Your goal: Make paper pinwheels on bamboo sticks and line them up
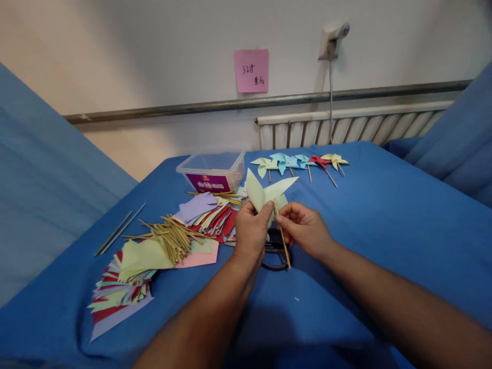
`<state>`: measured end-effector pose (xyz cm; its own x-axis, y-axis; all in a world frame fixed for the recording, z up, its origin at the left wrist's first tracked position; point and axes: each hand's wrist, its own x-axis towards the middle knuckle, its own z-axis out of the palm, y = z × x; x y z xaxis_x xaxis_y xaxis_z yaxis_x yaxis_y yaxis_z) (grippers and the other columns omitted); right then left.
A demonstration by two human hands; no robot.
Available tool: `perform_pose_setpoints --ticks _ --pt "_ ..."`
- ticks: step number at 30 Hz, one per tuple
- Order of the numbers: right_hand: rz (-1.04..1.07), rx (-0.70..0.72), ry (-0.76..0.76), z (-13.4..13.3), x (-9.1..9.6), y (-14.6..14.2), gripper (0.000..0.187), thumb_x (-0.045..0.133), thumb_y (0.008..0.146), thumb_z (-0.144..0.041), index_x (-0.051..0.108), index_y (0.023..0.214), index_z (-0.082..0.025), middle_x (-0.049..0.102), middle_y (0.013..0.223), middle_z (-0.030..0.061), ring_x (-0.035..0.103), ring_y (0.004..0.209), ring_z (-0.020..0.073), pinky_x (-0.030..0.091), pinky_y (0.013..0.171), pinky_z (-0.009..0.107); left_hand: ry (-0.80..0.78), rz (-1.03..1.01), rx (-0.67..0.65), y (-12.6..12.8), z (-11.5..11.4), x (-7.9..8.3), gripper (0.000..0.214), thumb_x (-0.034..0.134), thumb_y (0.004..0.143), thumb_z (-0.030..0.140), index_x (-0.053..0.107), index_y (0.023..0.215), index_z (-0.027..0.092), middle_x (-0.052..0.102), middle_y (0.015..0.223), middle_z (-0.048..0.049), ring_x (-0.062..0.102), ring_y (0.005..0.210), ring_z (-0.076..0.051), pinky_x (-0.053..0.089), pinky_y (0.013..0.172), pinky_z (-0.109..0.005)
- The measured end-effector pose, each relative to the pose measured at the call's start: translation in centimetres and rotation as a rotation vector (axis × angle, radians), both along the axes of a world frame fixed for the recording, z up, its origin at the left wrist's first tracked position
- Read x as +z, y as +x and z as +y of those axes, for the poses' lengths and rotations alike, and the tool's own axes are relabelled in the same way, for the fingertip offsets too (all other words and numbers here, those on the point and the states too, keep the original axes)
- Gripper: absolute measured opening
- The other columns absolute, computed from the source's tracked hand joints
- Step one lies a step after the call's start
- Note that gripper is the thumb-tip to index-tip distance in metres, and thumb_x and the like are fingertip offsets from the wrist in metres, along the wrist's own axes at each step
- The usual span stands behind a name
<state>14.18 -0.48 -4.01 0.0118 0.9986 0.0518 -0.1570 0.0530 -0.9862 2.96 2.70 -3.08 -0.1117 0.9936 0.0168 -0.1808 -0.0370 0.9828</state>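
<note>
A pale green paper pinwheel (257, 188) is pinched in my left hand (251, 225), its blades pointing up and outward. Across its front slants a thin wooden stick (285, 240), the top end by my left thumb and the lower end hanging free. My right hand (303, 225) is closed, thumb and forefinger meeting at the stick's upper part. Dark-handled scissors (274, 266) lie on the table beneath my hands, partly covered by them. Where the stick meets the paper is partly hidden by my fingers.
Finished pinwheels (287, 162) in several colours lie at the back. A clear plastic box (209, 164) with a purple label stands back left. Wooden sticks (175, 238) are heaped on the left among fanned coloured papers (126, 287). Blue cloth (369, 225) covers the table; blue curtains (42, 179) flank it.
</note>
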Motion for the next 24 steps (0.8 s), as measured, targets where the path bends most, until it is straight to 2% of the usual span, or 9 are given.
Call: perform_pose_setpoints --ticks 13,24 --pt "0.053 -0.025 -0.007 0.11 0.04 0.11 0.031 0.077 0.067 -0.04 0.055 0.075 -0.02 0.055 0.049 -0.008 0.05 0.037 0.0077 0.039 0.033 0.017 0.047 0.122 0.009 -0.02 -0.42 0.26 0.028 0.075 0.067 0.036 0.07 0.082 0.013 0.07 0.077 -0.0035 0.058 0.064 -0.014 0.045 0.058 -0.024" --pt "0.014 -0.039 0.001 0.05 -0.05 0.02 0.032 0.077 0.068 -0.041 0.054 0.074 -0.021 0.054 0.049 -0.008 0.05 0.038 0.0086 0.041 0.035 0.019 0.039 0.127 0.013 0.0 -0.35 0.13 0.029 0.076 0.065 0.037 0.07 0.081 0.013 0.068 0.073 -0.0026 0.057 0.061 -0.014 0.043 0.055 -0.023"
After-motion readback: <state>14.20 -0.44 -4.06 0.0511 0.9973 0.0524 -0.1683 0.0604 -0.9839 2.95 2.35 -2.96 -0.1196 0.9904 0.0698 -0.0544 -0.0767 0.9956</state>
